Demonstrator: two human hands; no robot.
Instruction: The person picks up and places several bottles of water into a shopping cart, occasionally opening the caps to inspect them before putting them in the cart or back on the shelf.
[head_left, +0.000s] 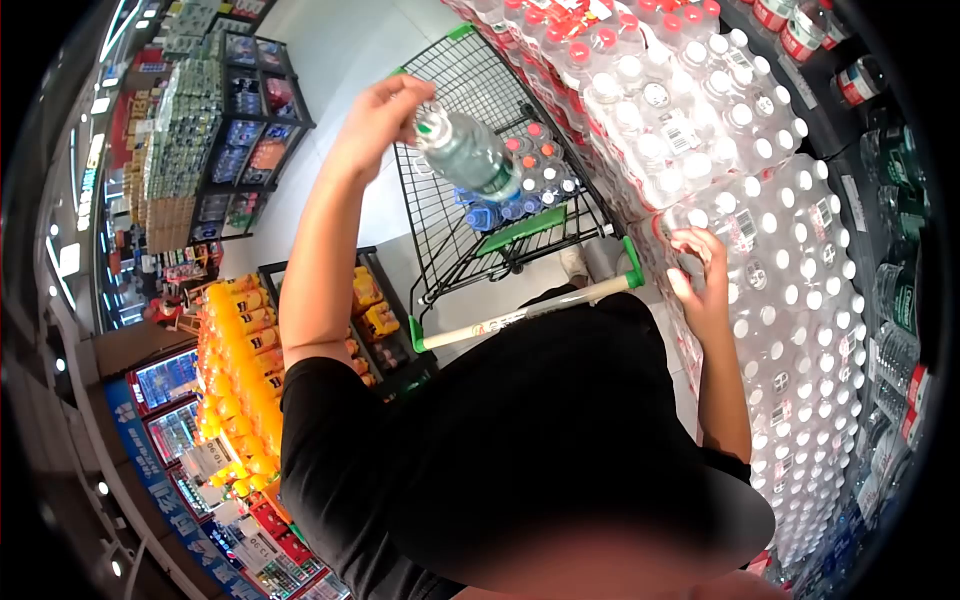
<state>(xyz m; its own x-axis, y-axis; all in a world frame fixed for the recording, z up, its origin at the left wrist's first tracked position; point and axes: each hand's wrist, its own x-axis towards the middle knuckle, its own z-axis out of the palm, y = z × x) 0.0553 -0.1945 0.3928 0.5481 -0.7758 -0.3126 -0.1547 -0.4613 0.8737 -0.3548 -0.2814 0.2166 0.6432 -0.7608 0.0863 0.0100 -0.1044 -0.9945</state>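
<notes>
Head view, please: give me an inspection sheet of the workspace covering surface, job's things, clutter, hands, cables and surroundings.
Surface: pale floor under a wire shopping cart with green trim.
Job's things: one large clear bottle, tilted, over the cart's basket.
Clutter: blue-capped bottles and red- and orange-capped bottles grouped in the cart, near its handle end.
Hands: left hand grips the large clear bottle near one end; right hand is open beside packs of white-capped bottles, contact unclear.
Cables: nothing seen.
Surroundings: those stacked packs to the right; an orange drink display to the left.
</notes>
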